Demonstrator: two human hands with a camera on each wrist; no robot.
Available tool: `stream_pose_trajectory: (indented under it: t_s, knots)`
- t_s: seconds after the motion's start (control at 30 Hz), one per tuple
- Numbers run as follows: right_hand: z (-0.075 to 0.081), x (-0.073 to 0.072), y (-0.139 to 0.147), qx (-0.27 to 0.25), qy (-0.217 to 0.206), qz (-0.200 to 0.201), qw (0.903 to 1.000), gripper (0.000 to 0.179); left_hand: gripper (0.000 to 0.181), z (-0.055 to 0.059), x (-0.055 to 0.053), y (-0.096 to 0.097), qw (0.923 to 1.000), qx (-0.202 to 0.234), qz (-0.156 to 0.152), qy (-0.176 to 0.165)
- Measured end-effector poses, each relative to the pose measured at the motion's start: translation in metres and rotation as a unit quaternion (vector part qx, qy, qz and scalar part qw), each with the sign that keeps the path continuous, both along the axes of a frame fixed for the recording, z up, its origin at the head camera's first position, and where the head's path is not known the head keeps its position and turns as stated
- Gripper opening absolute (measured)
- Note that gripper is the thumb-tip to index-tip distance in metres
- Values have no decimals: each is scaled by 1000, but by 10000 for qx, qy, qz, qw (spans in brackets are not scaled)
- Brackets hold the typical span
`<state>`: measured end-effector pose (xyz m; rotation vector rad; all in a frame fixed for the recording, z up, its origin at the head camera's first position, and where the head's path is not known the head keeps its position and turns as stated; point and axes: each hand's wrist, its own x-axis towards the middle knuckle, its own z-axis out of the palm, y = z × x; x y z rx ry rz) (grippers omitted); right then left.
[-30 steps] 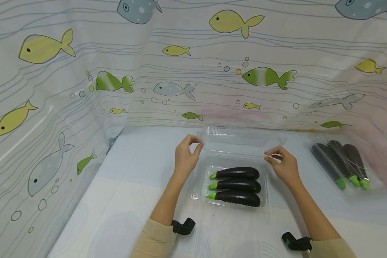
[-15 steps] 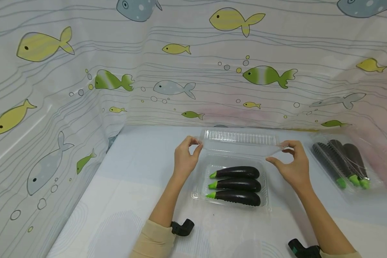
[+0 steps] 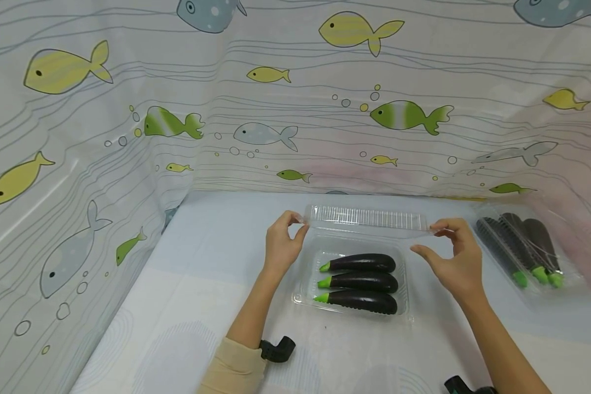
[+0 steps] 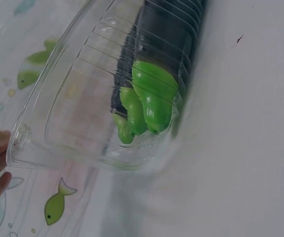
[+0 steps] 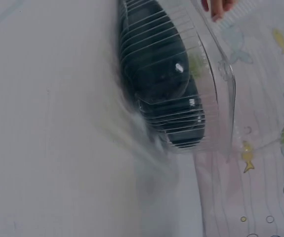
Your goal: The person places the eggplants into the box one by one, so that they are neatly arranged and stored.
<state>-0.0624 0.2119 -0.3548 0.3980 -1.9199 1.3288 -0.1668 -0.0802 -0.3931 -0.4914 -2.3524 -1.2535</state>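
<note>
Three eggplants (image 3: 358, 281) with green stem ends lie side by side in a clear plastic clamshell box (image 3: 301, 301). Its ribbed lid (image 3: 366, 217) is raised along the far side. My left hand (image 3: 282, 246) pinches the lid's left corner between thumb and fingers. At the lid's right corner my right hand (image 3: 457, 260) touches the edge with its bent fingertips, the thumb spread apart below. The left wrist view shows the green stems (image 4: 154, 96) through the box wall. Rounded dark ends (image 5: 154, 59) appear in the right wrist view, with fingertips (image 5: 218, 7) at its top edge.
Another clear package (image 3: 502, 295) with several dark eggplants lies at the right of the pale tablecloth (image 3: 177, 306). A fish-patterned curtain (image 3: 295, 98) hangs behind and at the sides. A black wrist camera (image 3: 278, 349) sits at the left sleeve.
My right hand has shifted right, and its thumb has spread away from the lid corner. The lid has tilted so its ribbed side faces me. My left hand has barely moved.
</note>
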Motion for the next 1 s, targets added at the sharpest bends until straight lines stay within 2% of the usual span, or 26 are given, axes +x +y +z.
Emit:
stream_pose_trajectory:
  t_s: [0.1, 0.2, 0.33, 0.43, 0.5, 0.57, 0.77, 1.0]
  knots:
    - [1, 2, 0, -147, 209, 289, 9993, 43, 19, 0, 1, -1, 10000, -23, 26, -34]
    - [0, 3, 1, -338, 317, 495, 9977, 46, 19, -1, 2, -1, 10000, -40, 35, -74]
    - [-4, 4, 2, -479, 277, 450, 9975, 29, 20, -2, 4, -3, 9998, -88, -18, -165]
    - [-5, 6, 2, -441, 201, 304, 9984, 34, 22, -3, 6, -5, 9996, -170, -70, -226]
    - [-3, 8, 0, -386, 184, 272, 9987, 32, 24, -4, 7, -6, 9994, -203, -129, -260]
    - [0, 10, -1, -335, 185, 281, 9989, 30, 27, -3, 9, -8, 9990, -227, -215, -324]
    - [-9, 11, 5, -252, 151, 394, 9988, 30, 32, -1, 16, -15, 9973, -258, -527, -448]
    - [-10, 16, 8, -33, 170, 573, 9982, 32, 42, 8, 30, -25, 9945, -106, -937, -450]
